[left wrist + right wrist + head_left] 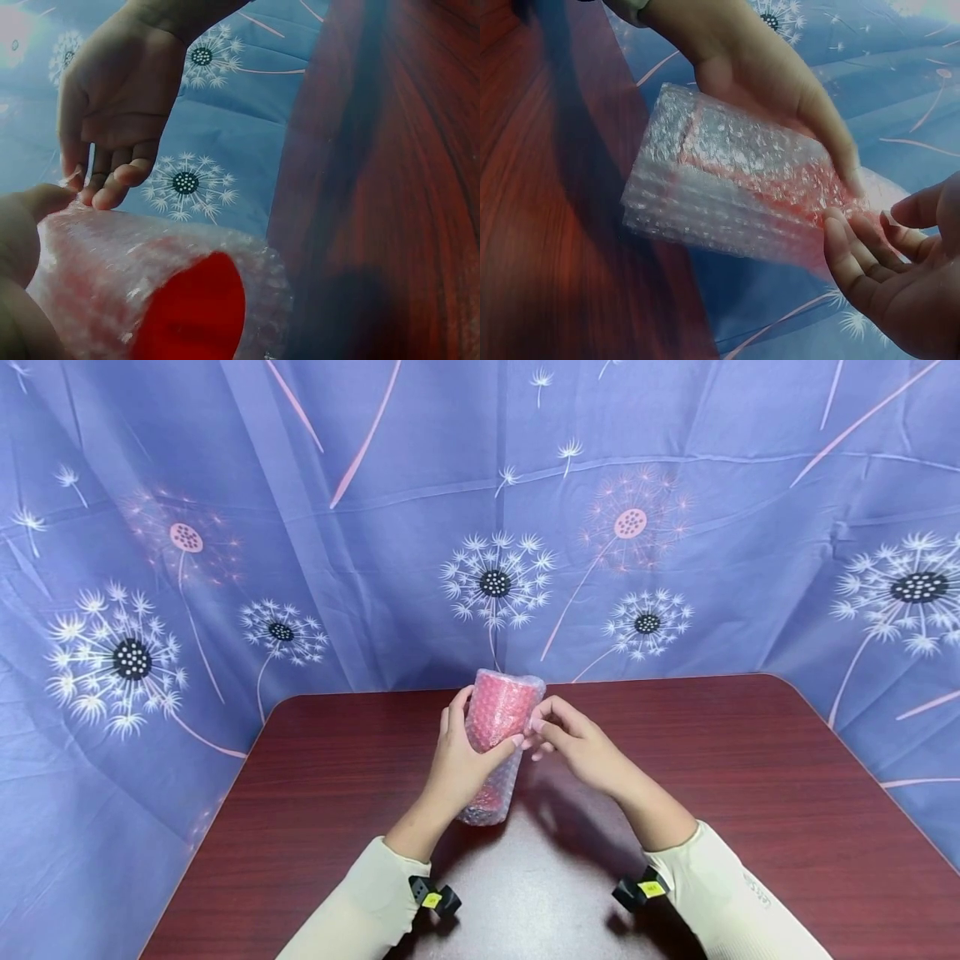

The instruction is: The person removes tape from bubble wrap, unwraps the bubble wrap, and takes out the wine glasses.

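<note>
A red object with a round end (199, 311) is rolled inside clear bubble wrap (720, 142), and the bundle tilts over the table. My left hand (459, 762) grips the bundle from its left side, thumb across the front and fingers behind. At the upper right edge of the roll, my right hand (583, 750) pinches a bit of the wrap between thumb and forefinger; its other fingers are loosely bent. In the right wrist view the folded layers of wrap extend past the red object. The wrap blurs the exact kind of the red object.
Beneath the hands lies a dark red wood-grain table (337, 777) with rounded far corners. A blue curtain (397, 577) with dandelion prints hangs right behind the table and along its sides. Each sleeve cuff carries a small black camera (641, 889).
</note>
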Demonstrator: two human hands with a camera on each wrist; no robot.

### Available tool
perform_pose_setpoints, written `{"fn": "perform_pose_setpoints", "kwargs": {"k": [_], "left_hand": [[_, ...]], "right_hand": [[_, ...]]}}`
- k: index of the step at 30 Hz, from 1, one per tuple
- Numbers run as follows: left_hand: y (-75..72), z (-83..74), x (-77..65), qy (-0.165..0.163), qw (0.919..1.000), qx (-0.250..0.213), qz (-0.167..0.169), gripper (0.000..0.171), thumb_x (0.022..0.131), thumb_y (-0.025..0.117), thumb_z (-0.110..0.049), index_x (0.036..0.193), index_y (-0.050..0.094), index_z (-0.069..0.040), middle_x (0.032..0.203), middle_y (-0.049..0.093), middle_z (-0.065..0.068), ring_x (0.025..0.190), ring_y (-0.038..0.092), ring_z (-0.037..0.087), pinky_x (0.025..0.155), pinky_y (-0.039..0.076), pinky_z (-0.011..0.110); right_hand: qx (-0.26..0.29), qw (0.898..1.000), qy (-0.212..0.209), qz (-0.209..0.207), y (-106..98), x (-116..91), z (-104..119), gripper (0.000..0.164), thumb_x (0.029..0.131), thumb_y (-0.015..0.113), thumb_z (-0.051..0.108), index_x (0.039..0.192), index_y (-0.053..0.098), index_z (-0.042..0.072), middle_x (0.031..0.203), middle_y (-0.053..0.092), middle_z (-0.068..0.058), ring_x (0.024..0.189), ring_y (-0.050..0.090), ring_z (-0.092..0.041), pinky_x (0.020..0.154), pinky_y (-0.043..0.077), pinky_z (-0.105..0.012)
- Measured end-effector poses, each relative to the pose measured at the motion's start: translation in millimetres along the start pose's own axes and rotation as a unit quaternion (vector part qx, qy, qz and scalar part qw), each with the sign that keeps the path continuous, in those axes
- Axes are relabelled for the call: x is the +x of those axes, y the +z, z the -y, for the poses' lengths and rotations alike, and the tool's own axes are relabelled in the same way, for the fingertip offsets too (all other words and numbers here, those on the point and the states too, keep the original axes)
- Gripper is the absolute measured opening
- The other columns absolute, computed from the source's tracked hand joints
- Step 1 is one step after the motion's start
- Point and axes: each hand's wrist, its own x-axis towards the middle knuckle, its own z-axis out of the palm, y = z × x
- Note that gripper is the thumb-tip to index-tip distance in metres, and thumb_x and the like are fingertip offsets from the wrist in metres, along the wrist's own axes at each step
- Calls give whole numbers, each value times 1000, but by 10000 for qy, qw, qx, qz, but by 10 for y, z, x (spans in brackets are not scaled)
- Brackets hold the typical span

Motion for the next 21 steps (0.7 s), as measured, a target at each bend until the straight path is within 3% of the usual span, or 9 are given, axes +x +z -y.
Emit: {"fn": "perform_pose_setpoints", "kwargs": {"k": [5, 8, 16, 21], "left_hand": [[-22, 16, 28, 136, 9987, -481, 46, 72, 94, 68, -41, 155, 32, -28, 146, 43, 9, 129, 52, 29, 104, 49, 52], [-40, 24, 51, 162, 9965, -821, 41, 65, 97, 64, -35, 154, 35, -28, 143, 46, 11, 126, 53, 29, 101, 51, 50], [-103, 26, 89, -108, 9889, -1386, 529, 81, 90, 74, -38, 156, 28, -40, 143, 55, 6, 116, 62, 29, 89, 58, 44], [-114, 49, 111, -236, 9845, -1604, 675, 83, 88, 75, -36, 157, 30, -26, 145, 49, 9, 121, 57, 29, 94, 56, 45]], "right_hand": [[23, 9999, 15, -152, -19, 9, -18, 18, 106, 43, 7, 110, 51, -8, 107, 65, -29, 93, 72, -18, 78, 61, -38], [10, 9997, -9, -255, -36, 10, -4, 19, 106, 44, 8, 109, 53, -9, 107, 65, -27, 93, 72, -21, 78, 60, -37], [169, 9993, -92, -323, -68, 11, 14, 18, 104, 41, 5, 106, 51, -10, 108, 65, -25, 94, 73, -22, 83, 59, -34], [181, 9994, -148, -273, -71, 15, -3, 18, 104, 39, 3, 105, 50, -11, 107, 65, -30, 94, 73, -23, 83, 59, -36]]}}
